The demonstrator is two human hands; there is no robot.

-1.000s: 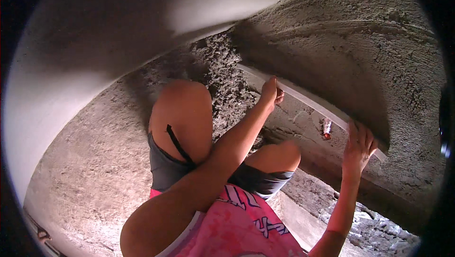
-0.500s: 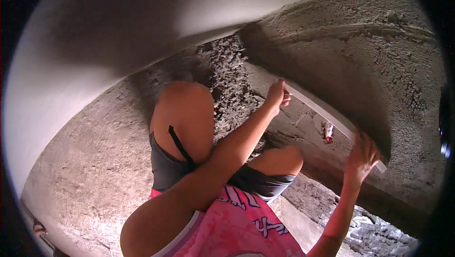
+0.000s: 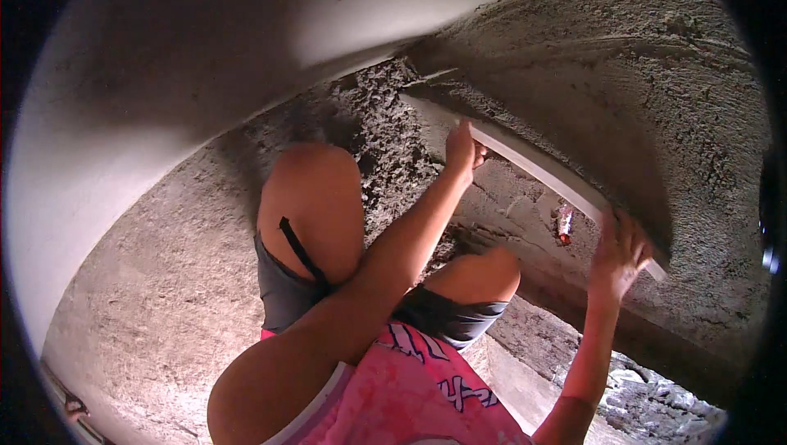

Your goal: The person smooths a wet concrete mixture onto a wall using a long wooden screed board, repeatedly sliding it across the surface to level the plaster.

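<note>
Rough cement surface fills your right side; crumbly clumped mortar borders it. Pale straightedge slants across the cement, down to the right. Your right hand grips near its lower end, your left hand further up, fingers curled around it. Small red-tipped piece sits just below, between your hands.
</note>
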